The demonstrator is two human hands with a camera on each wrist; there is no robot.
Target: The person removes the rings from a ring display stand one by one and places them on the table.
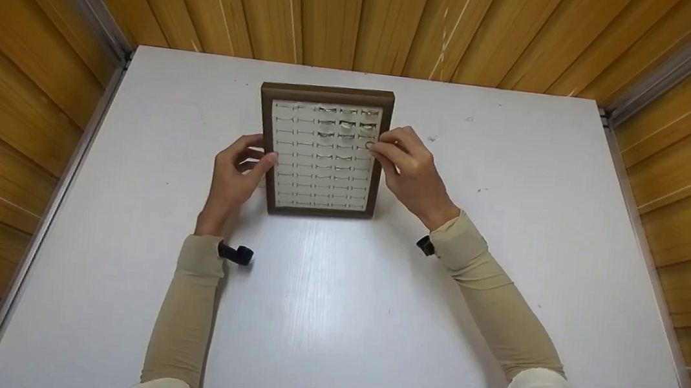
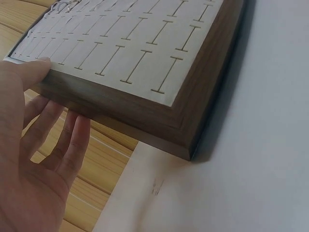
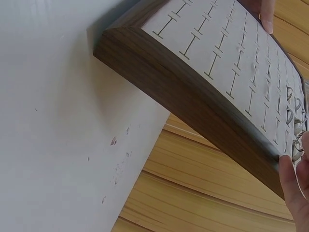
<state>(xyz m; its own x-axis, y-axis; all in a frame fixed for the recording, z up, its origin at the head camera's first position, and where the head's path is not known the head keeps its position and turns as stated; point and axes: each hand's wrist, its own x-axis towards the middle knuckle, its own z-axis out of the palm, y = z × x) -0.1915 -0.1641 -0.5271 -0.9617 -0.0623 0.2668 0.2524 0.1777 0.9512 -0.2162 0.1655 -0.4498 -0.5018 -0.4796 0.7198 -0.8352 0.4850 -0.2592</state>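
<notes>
A brown wood-framed ring display tray (image 1: 322,215) stands tilted up on the table, its white slotted pad facing me. My left hand (image 1: 234,175) grips the tray's left side, thumb on the front edge and fingers behind, as the left wrist view also shows. At the opposite side, my right hand (image 1: 413,172) pinches a small ring (image 1: 370,146) at the pad's right column. Several silvery rings (image 1: 347,124) sit in the upper right slots; many lower and left slots hold none. In the right wrist view, the right fingers (image 3: 289,186) show only partly at the tray's edge.
Under the tray is a white table (image 1: 299,319) with a few small dark marks. Wood-patterned panels (image 1: 359,13) enclose it at the back and both sides, with grey metal posts at the corners. A black wrist strap (image 1: 236,254) juts out from the left sleeve.
</notes>
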